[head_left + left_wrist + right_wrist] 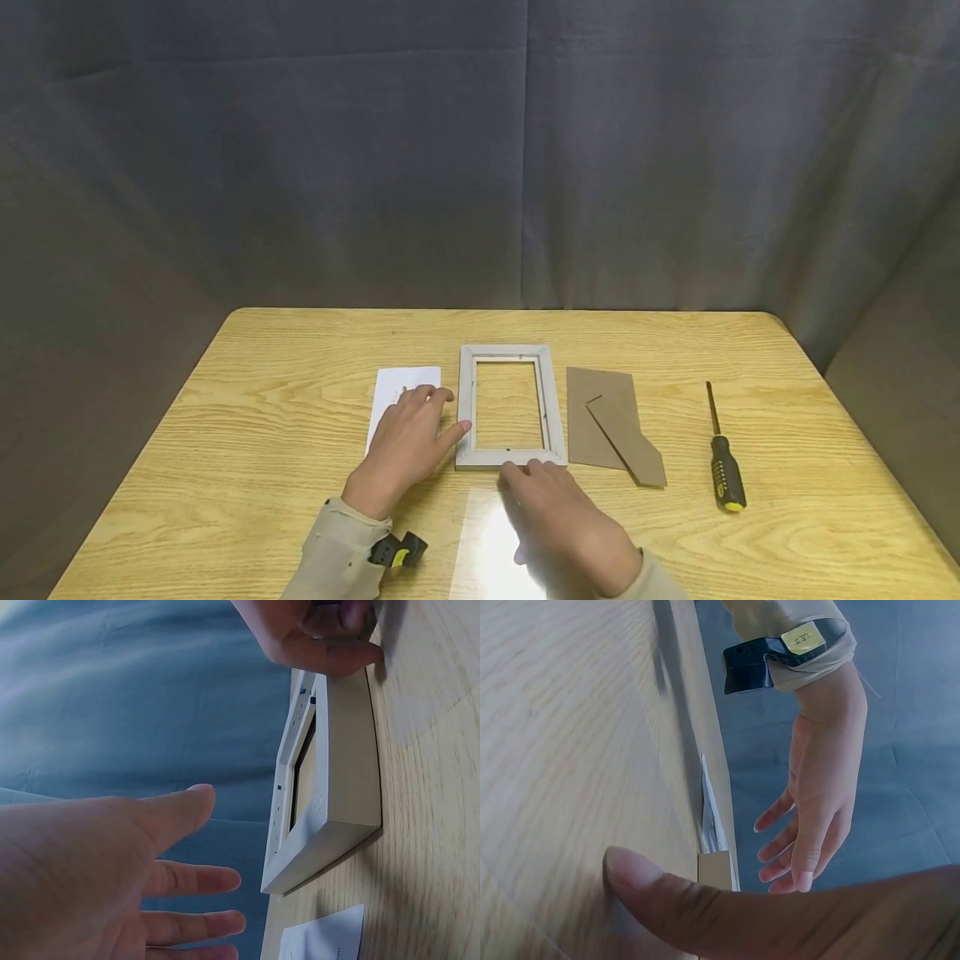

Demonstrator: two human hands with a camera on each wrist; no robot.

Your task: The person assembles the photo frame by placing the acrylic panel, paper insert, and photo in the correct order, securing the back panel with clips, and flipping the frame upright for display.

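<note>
An upturned pale picture frame (467,400) lies on the table, its opening showing bare wood. Beside its left side hovers my left hand (408,437), fingers spread and holding nothing, above a white printed card (384,387). My right hand (558,517) is low at the frame's near edge, fingertips bent down beside it. Under that hand lies a clear, shiny sheet (480,542), flat on the table. The right thumb (637,870) extends down to the sheet in the right wrist view. Whether the right fingers grip the sheet's edge is hidden.
Right of the frame lies a brown backing board (600,433) with its stand leg (637,454) angled outward. Farther right is a black and yellow screwdriver (726,475). A grey curtain (480,167) hangs behind the wooden table (247,433).
</note>
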